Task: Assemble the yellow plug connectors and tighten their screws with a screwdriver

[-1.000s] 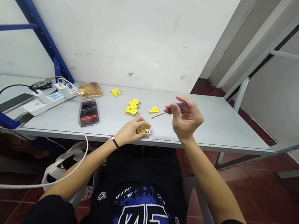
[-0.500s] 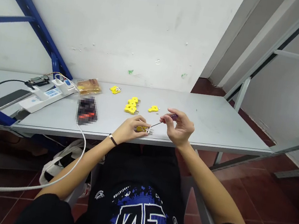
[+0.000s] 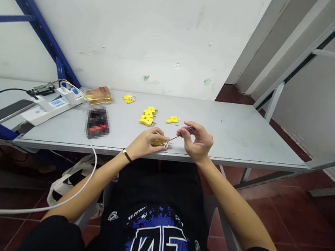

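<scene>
Holding tan contents, bag beyond left hand

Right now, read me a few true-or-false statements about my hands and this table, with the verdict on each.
1. The right hand pinches a small screwdriver with a purple handle. True.
2. The left hand is lifted clear of the table. False: it rests near the table's front edge, over a yellow two-pin connector.
3. The screwdriver's tip points at that connector. True.
4. The white power strip lies to the right of the hands. False: it lies far to their left.
5. A dark band circles the left wrist. True.
</scene>
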Demonstrator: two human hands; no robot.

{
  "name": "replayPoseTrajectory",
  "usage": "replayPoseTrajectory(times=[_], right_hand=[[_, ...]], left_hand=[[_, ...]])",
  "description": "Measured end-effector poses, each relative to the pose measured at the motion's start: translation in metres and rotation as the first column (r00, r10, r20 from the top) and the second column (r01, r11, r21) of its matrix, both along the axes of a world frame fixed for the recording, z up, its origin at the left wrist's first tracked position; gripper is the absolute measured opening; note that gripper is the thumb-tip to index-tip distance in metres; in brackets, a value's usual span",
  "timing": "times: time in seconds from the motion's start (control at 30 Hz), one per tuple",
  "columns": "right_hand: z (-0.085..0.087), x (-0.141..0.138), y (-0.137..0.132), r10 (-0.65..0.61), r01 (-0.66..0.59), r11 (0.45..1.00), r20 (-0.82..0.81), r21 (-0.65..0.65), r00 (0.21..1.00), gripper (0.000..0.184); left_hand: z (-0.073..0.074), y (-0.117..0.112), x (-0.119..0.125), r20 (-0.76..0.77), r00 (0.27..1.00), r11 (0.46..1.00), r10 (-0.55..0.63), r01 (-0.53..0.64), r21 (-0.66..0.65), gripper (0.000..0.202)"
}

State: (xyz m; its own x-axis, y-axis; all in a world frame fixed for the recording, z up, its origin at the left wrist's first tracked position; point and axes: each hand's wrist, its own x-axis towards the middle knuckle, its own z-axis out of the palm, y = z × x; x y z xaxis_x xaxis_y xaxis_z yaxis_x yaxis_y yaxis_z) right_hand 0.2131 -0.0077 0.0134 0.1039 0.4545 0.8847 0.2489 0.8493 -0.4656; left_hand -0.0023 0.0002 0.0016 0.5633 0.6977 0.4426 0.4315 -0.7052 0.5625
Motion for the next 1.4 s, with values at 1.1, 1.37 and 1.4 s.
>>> replayPoseTrajectory(times=[1.1, 1.37, 1.4], right_hand=[[0.002, -0.012, 0.020, -0.103, 0.075, 0.991, 0.284, 0.110, 0.953, 0.025], [0.017, -0.019, 0.022, 0.111, -0.087, 0.988, 0.190, -0.127, 0.976, 0.027], [0.016, -0.018, 0.023, 0.120, -0.094, 0.983, 0.164, -0.159, 0.979, 0.027]], left_hand=[[-0.002, 0.004, -0.001, -0.027, 0.997, 0.991, 0.067, -0.069, -0.117, 0.037], [0.002, 0.003, 0.000, -0.041, 0.997, 0.981, 0.072, -0.079, -0.176, 0.037], [0.002, 0.003, 0.000, -0.042, 0.996, 0.981, 0.073, -0.080, -0.179, 0.037]])
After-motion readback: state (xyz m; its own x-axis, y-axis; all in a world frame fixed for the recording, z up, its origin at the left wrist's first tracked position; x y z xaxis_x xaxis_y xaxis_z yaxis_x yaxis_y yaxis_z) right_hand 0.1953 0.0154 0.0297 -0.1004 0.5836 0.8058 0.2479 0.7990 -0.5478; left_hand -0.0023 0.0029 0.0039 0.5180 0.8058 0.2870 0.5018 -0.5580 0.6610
